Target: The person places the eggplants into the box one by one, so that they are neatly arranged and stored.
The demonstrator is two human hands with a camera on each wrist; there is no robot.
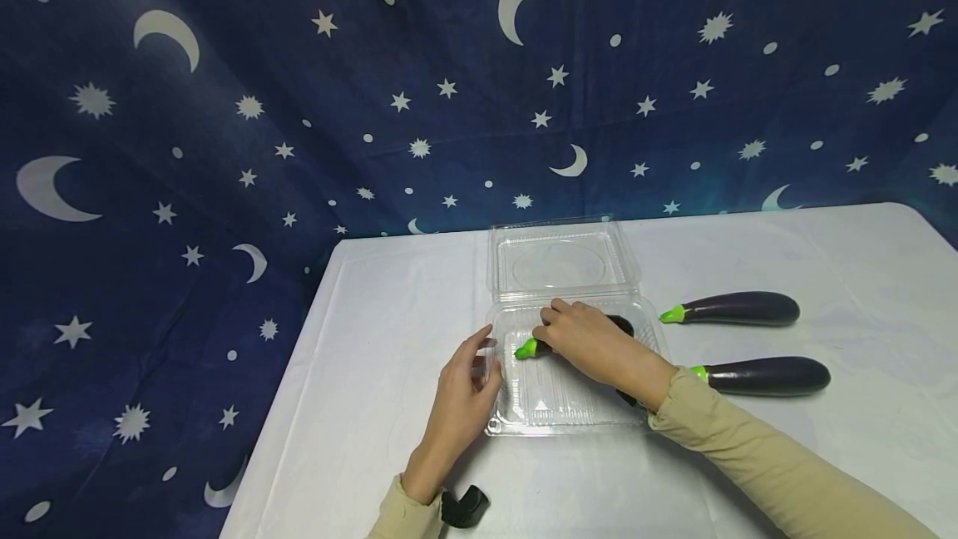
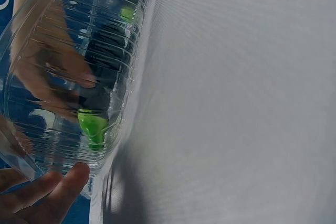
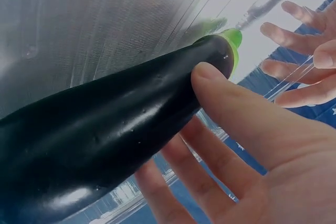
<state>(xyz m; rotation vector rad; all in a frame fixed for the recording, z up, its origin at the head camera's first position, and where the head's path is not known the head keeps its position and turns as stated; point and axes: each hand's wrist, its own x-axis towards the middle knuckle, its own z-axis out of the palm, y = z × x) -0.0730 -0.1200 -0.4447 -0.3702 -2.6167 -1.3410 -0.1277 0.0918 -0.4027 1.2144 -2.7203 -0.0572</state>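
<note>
A clear plastic clamshell container (image 1: 554, 410) lies opened on the table, its lid (image 1: 557, 263) folded back on the far side. My right hand (image 1: 591, 343) grips a dark purple eggplant (image 3: 121, 114) with a bright green stem, thumb on one side and fingers on the other. The eggplant is over the container's base, stem pointing left, partly hidden by the hand in the head view. At the container's left wall is my left hand (image 1: 462, 393), fingers spread and loosely bent, with fingertips (image 2: 77, 174) right at the plastic edge.
Two more eggplants lie right of the container, one farther back (image 1: 741, 309) and one nearer (image 1: 767, 376), both with stems to the left. A white cloth (image 1: 374, 339) covers the table. Behind hangs a dark blue curtain (image 1: 449, 40) with moons and stars.
</note>
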